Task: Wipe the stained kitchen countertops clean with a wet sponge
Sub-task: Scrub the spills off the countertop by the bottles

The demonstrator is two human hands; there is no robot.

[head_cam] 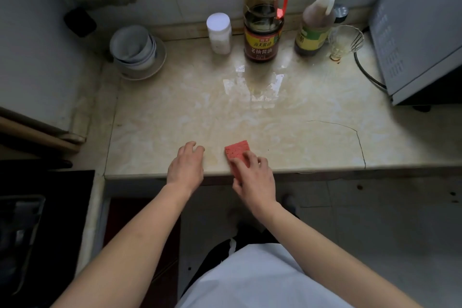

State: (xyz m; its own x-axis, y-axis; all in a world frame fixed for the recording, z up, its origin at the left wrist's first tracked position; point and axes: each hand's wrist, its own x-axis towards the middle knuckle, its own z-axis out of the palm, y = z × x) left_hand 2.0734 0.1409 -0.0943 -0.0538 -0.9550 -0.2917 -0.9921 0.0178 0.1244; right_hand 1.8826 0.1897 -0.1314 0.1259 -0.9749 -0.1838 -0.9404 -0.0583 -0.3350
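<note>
A red sponge (pixel 237 151) lies flat on the beige marble countertop (pixel 275 117) near its front edge. My right hand (pixel 252 176) lies on the sponge's near half, fingers pressing down on it and thumb at its left side. My left hand (pixel 186 164) rests on the counter edge just left of the sponge, fingers loosely curled and holding nothing. A faint yellowish stain (pixel 212 157) shows between the two hands. A wet shiny patch (pixel 255 85) sits farther back in the middle of the counter.
Along the back stand a white jar (pixel 219 32), a large soy sauce bottle (pixel 265 20), a smaller bottle (pixel 316 22) and a glass dish (pixel 346 41). Stacked bowls (pixel 136 50) sit back left, a microwave (pixel 420 32) at right. A crack (pixel 350 132) crosses the counter.
</note>
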